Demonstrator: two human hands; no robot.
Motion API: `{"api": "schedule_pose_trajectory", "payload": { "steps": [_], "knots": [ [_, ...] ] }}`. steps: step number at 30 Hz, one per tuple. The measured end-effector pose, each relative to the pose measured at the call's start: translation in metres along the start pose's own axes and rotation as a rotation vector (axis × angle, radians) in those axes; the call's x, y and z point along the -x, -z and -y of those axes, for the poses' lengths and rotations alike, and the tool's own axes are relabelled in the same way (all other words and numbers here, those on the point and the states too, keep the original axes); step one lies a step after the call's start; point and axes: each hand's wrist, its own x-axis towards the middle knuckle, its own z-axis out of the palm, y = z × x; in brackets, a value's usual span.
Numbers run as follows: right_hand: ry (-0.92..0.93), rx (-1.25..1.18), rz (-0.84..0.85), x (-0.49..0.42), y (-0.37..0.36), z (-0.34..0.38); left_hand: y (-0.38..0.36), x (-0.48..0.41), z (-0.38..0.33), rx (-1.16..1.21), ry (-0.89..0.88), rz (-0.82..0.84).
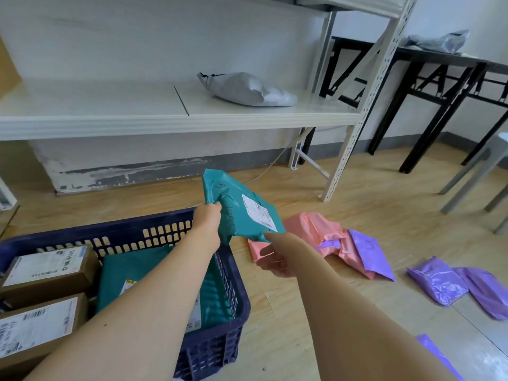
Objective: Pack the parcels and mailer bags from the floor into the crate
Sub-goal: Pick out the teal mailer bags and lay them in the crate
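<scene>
The teal mailer bag [239,210] looked light, floppy and slick. The left hand [207,218] clamped its nine-o'clock edge, and the right hand [277,257] pinched its five-o'clock corner. The edges seemed the surest hold.

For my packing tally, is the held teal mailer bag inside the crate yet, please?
Out. The left hand and right hand hold the teal mailer bag in the air, beyond the far right corner of the crate.

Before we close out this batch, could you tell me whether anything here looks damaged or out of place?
The grey bag on the shelf looks crumpled, perhaps torn along one edge. Paint is flaking off the wall below the shelf. On the floor, pink bags and purple bags lie scattered, unpacked.
</scene>
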Motion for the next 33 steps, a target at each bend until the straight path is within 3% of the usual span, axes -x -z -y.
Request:
{"api": "schedule_pose_trajectory", "payload": {
  "steps": [6, 11, 15, 20, 27, 33],
  "knots": [
    [0.027, -0.445, -0.01, -0.006, -0.009, 0.007, -0.001, 0.013, -0.001, 0.107, 0.047, 0.102],
    [0.072, -0.641, -0.157, -0.019, 0.002, 0.003, 0.002, 0.02, 0.002, -0.049, 0.087, 0.212],
    [0.151, -0.589, -0.26, -0.023, 0.008, 0.001, 0.008, 0.017, 0.004, -0.155, 0.075, 0.101],
    [0.339, -0.478, -0.323, -0.022, 0.008, 0.001, 0.026, -0.002, 0.005, -0.404, -0.096, -0.054],
    [0.436, -0.377, -0.169, -0.021, -0.007, 0.011, 0.052, -0.006, -0.005, -0.529, -0.14, -0.046],
    [0.42, -0.25, -0.024, -0.02, -0.039, 0.018, 0.081, -0.03, 0.002, -0.518, 0.001, 0.001]
  ]
}}
